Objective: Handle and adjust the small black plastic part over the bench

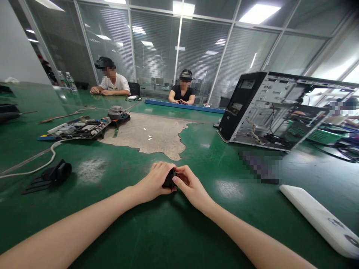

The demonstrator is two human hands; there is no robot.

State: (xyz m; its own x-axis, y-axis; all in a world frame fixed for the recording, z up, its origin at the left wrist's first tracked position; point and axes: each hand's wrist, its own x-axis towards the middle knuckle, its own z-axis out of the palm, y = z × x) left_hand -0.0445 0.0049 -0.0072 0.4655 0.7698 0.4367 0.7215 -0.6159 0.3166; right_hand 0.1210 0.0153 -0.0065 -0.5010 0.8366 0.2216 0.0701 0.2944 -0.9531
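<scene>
1. Near, 12 o'clock: left hand (155, 182) wraps a small black part (169, 179) from its left, fingers curled round it; right hand (193, 185) grips its right side, thumb on the near face. Part sits between both hands, just above green table (168, 239).
2. 2 o'clock: long white object (316, 216) with dark markings, lying flat.
3. 10 o'clock: black slotted piece with round end (57, 172) (shape only, can't tell what); pale cable (52, 155) behind it.
4. Between 1 and 2 o'clock: dark flat item (260, 168), pixelated.
5. 12 o'clock, farther: bare tan patch (157, 130), white scraps (150, 137) on it.
6. 10 to 11 o'clock: circuit board (80, 129), round grey cooler (117, 111) near its far right end.
7. 1 o'clock: black computer case (242, 106), side open; green basket (316, 134) at 2.
8. Far, 12 o'clock: blue bar (185, 107), seated person in black (183, 91) behind it; person in white (116, 84) at 11; glass wall (157, 48) behind both.
</scene>
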